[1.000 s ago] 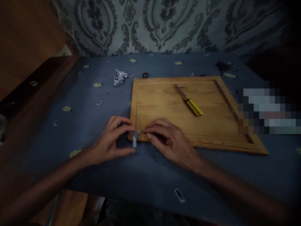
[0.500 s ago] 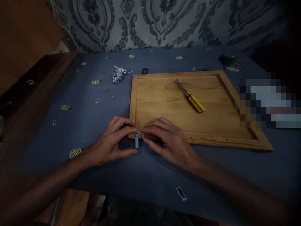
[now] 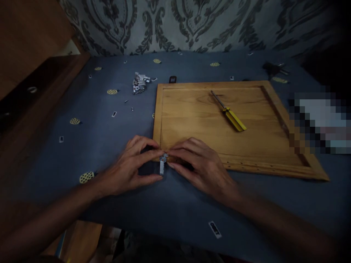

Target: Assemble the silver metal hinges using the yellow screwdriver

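A small silver cabinet hinge (image 3: 162,166) sits at the near left corner of a wooden cabinet door (image 3: 186,120), its arm sticking out past the near edge. My left hand (image 3: 134,166) grips it from the left, fingers on the far side and thumb at the end of the arm. From the right, my right hand (image 3: 197,164) is closed around the hinge's plate, fingertips touching it and thumb by the door's edge. Whether a screw is between those fingertips is hidden. On the door's panel lies a screwdriver (image 3: 231,117) with a yellow handle.
A pile of silver hinges (image 3: 140,83) lies beyond the door's left side, with two small screws (image 3: 132,109) nearer. A dark tool (image 3: 275,69) is at the back right. Blue patterned cloth (image 3: 109,126) covers the table. Wooden furniture (image 3: 33,47) borders the left.
The view has shifted slightly, so the door and screwdriver appear a little further right. Both hands keep their hold at the hinge, which looks slightly turned.
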Tool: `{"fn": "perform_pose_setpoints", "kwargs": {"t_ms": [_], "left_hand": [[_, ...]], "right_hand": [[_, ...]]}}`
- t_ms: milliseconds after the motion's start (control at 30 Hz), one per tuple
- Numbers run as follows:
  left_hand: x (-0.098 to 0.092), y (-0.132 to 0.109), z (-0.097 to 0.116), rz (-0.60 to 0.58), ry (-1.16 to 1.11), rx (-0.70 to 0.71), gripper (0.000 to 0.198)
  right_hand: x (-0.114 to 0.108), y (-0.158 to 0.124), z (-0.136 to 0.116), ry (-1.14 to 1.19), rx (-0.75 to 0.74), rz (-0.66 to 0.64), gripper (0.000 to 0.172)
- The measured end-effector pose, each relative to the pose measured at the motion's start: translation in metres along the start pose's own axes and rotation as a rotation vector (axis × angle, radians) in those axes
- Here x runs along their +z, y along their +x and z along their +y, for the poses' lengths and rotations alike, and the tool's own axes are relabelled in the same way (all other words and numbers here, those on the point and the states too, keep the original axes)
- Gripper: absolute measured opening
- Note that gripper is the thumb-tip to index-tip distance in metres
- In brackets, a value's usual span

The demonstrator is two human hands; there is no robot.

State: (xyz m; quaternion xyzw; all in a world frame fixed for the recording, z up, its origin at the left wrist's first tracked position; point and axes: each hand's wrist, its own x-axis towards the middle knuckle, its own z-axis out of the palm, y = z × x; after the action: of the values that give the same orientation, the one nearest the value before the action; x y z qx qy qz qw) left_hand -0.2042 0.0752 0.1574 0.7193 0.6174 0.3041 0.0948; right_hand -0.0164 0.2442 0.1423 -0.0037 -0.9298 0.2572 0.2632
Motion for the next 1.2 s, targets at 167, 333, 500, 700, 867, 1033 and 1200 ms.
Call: {"fn": "perform_pose_setpoints", "kwargs": {"t_ms": [167, 333, 500, 700, 867, 1033, 1200], "left_hand": [[0.0004, 0.0001, 0.0013, 0.000, 0.012, 0.000, 0.050], [0.0009, -0.0001, 0.0013, 0.003, 0.010, 0.007, 0.049], [0.0017, -0.0003, 0.0018, 0.003, -0.008, -0.003, 0.049], [0.0014, -0.0004, 0.0023, -0.002, 0.003, -0.005, 0.047], [0.0005, 0.0005, 0.0038, -0.010, 0.009, -0.012, 0.045], [0.0002, 0.0014, 0.0048, 0.004, -0.002, -0.015, 0.047], [0.0000, 0.0016, 0.0043, 0.004, -0.011, -0.018, 0.049]], "right_hand": [[-0.0007, 0.0010, -0.0014, -0.014, -0.015, 0.007, 0.018], [-0.0006, 0.0015, -0.0016, -0.020, -0.024, 0.006, 0.019], [-0.0005, 0.0008, -0.0021, -0.042, -0.017, 0.005, 0.017], [0.0001, 0.0017, -0.0027, -0.068, -0.025, 0.001, 0.016], [0.0000, 0.0008, -0.0027, -0.080, -0.033, 0.001, 0.017], [0.0000, -0.0002, -0.0035, -0.070, -0.036, 0.015, 0.018], [-0.0005, 0.0001, -0.0038, -0.044, -0.027, 0.019, 0.015]]}}
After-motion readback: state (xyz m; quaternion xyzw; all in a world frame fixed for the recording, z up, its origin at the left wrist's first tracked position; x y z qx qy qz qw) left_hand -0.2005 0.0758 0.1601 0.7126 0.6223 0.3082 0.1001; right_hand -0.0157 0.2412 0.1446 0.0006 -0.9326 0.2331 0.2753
